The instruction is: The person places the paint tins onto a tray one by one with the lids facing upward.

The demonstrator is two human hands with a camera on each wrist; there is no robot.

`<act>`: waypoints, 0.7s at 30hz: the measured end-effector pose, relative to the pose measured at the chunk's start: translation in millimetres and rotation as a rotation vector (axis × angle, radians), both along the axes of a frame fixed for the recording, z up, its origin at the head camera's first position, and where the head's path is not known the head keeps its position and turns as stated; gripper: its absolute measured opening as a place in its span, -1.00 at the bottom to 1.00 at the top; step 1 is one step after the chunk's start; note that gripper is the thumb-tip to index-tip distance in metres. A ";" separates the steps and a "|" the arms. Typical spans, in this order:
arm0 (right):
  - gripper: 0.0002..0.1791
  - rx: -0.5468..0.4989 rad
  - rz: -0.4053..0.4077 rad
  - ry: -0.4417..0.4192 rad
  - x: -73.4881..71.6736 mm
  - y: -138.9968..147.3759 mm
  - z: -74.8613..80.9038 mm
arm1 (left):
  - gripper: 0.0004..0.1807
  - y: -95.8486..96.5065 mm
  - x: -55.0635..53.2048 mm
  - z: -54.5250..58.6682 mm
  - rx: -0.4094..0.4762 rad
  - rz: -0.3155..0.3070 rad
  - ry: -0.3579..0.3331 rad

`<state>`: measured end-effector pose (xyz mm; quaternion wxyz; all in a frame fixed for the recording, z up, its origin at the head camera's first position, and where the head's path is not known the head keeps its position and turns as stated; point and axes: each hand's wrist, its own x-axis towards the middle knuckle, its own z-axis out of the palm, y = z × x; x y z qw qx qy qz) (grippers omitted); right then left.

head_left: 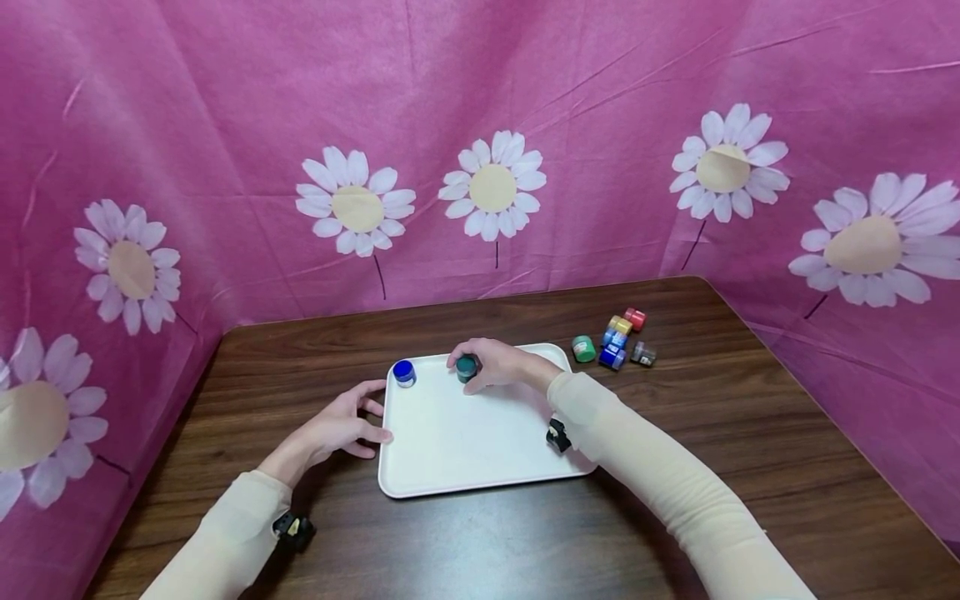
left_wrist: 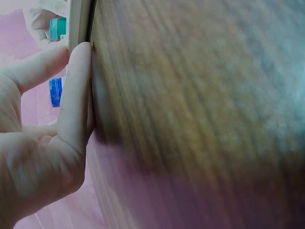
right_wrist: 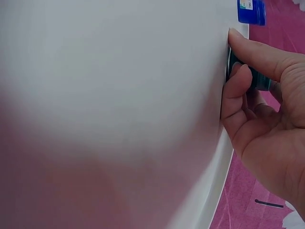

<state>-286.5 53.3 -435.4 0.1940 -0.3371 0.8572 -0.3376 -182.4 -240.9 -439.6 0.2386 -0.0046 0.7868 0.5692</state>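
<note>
A white tray (head_left: pixel 465 442) lies on the table, and my left hand (head_left: pixel 347 425) touches its left rim with spread, mostly straight fingers. My right hand (head_left: pixel 495 364) grips a small dark green paint jar (head_left: pixel 467 368) near the tray's far edge, fingers and thumb around its sides. In the right wrist view the fingers partly cover this jar (right_wrist: pixel 261 81). A blue-lidded paint jar (head_left: pixel 404 373) stands upright in the far left corner of the tray, apart from both hands. The left wrist view shows the blue lid (left_wrist: pixel 55 92) behind my fingers.
Right of the tray, a lighter green jar (head_left: pixel 582 348) sits by several jars lying on their sides: blue (head_left: pixel 612 357), yellow (head_left: pixel 620 325), red (head_left: pixel 635 318) and dark (head_left: pixel 642 353). A pink flowered cloth (head_left: pixel 420 100) hangs around the wooden table (head_left: pixel 300 358).
</note>
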 end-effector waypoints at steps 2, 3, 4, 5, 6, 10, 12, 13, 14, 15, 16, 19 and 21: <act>-0.51 -0.004 0.001 -0.003 0.2 0.2 -0.1 | 0.04 0.1 -0.3 -0.1 -0.001 0.003 -0.002; -0.51 -0.004 0.000 -0.004 0.2 0.3 -0.1 | 0.04 0.2 -0.3 -0.2 -0.001 0.006 -0.005; -0.51 -0.004 -0.001 -0.006 0.4 0.2 0.1 | 0.04 0.0 -0.2 -0.3 -0.003 -0.002 -0.001; -0.51 -0.003 -0.002 -0.008 0.5 0.1 0.3 | 0.04 0.3 -0.2 -0.3 -0.002 0.001 -0.004; -0.51 -0.001 -0.004 -0.009 0.6 0.3 0.2 | 0.04 0.6 -0.1 0.0 -0.003 0.002 -0.005; -0.51 0.009 -0.010 -0.011 0.4 0.3 0.3 | 0.04 0.7 -0.4 1.0 -0.004 -0.002 -0.002; -0.51 0.012 -0.009 -0.009 0.2 0.4 0.2 | 0.04 0.9 -0.7 1.4 -0.004 0.003 -0.005; -0.51 0.013 -0.008 -0.008 0.2 0.3 0.4 | 0.04 0.9 -0.6 1.4 -0.004 0.002 -0.004; -0.51 0.013 -0.006 -0.006 0.1 0.3 0.3 | 0.04 0.9 -0.5 1.5 -0.005 0.001 -0.002; -0.51 0.013 -0.004 -0.006 0.2 0.2 0.5 | 0.04 0.9 -0.3 1.4 -0.006 0.000 -0.001; -0.50 0.013 -0.002 -0.006 0.2 0.3 0.4 | 0.04 1.0 0.0 1.4 -0.006 -0.001 0.000; -0.49 0.005 0.003 -0.011 -0.1 0.7 0.0 | 0.04 0.9 0.5 1.0 -0.009 0.000 0.000; -0.47 -0.006 0.006 -0.024 0.2 0.8 0.2 | 0.04 0.5 0.8 0.7 -0.010 0.003 -0.001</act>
